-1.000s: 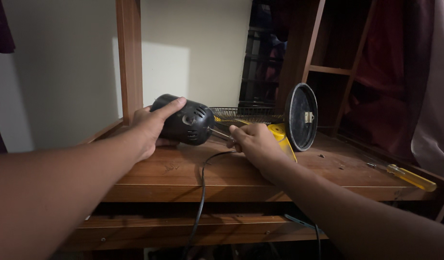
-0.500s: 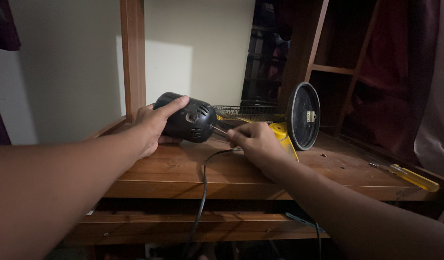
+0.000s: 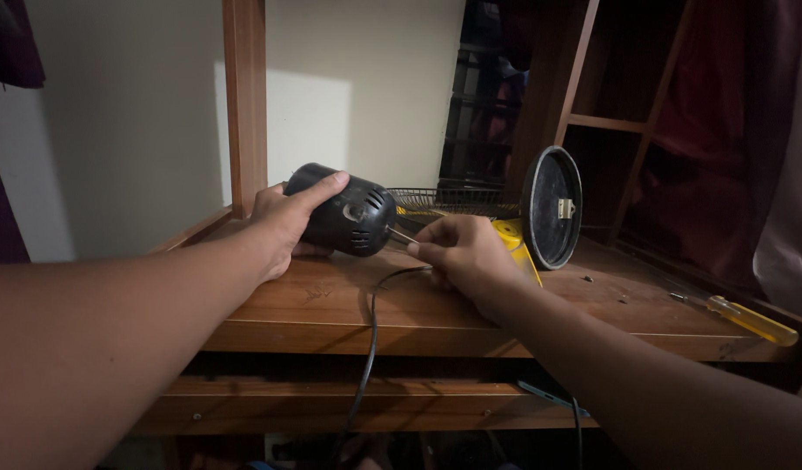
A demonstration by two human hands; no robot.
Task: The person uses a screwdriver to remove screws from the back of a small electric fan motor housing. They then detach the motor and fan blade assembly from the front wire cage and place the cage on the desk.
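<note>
Black motor housing (image 3: 344, 218) at frame centre lies on the wooden shelf (image 3: 471, 305), clasped by the left hand (image 3: 284, 222). Right hand (image 3: 462, 252) pinches its metal shaft (image 3: 401, 235); a yellow-handled screwdriver (image 3: 749, 318) lies lower right

No packages, signs or screens in view. One possible label: a small pale rectangular tag (image 3: 565, 209) at the centre of the black round disc (image 3: 551, 207) standing upright, far right on the bench (image 3: 471, 305)
</note>
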